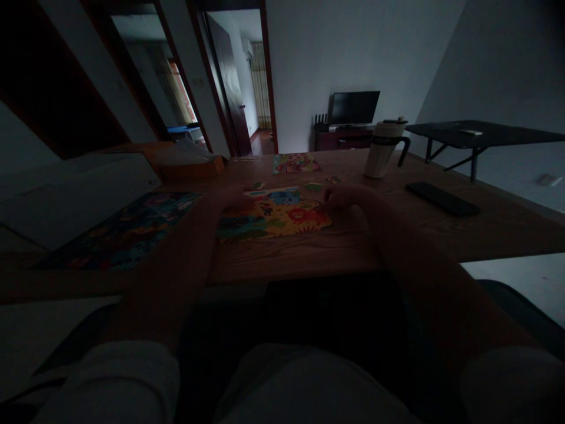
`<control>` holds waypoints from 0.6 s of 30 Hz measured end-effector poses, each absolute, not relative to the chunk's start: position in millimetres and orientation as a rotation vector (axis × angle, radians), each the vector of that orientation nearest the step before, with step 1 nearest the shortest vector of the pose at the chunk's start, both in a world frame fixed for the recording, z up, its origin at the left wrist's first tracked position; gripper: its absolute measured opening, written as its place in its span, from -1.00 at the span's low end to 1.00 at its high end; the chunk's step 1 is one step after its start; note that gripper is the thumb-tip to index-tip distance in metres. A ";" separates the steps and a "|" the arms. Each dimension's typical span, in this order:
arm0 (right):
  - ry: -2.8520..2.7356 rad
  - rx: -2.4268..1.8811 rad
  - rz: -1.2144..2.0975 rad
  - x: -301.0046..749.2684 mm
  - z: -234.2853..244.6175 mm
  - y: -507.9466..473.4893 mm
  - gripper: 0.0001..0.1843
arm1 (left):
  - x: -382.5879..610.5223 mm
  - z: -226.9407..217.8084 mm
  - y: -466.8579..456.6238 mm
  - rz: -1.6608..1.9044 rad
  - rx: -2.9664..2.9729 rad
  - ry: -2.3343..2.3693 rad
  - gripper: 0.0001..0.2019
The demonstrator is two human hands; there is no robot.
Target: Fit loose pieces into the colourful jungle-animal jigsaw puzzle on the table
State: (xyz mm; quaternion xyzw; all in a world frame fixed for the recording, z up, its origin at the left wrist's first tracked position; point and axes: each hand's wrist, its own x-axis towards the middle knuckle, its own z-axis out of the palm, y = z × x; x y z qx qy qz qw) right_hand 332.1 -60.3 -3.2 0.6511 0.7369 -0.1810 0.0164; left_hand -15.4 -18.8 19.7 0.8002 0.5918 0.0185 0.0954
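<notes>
Nearest the camera, two pale sleeves lead out to bare forearms over a wooden table (309,253). The left hand (233,197) rests on the left edge of a bright animal puzzle (273,218); its fingers are too dark to tell whether they are apart or together. The right hand (342,197) has its fingers drawn together at the puzzle's right edge, apparently pinching a piece, though dimness hides it. In this low light a piece could be pressed into the wrong gap, or a sleeve could sweep loose pieces (314,186) off. Beyond lie about three loose pieces, a second puzzle board (295,163), one mug (383,152) and one phone (442,198). A dark picture mat (123,232) lies left.
</notes>
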 end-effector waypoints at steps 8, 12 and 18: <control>2.417 1.940 -0.611 332.5 -6.0 -61.2 -0.34 | -46.7 21.4 -1.1 -0.219 2.277 1.857 -0.56; 2.394 1.916 -0.653 331.6 -0.5 -66.1 -0.33 | -39.9 22.7 -4.3 -0.249 2.297 1.866 -0.52; 2.345 1.920 -0.688 333.4 0.7 -66.6 -0.47 | -43.6 16.3 -2.3 -0.033 2.219 1.844 -0.63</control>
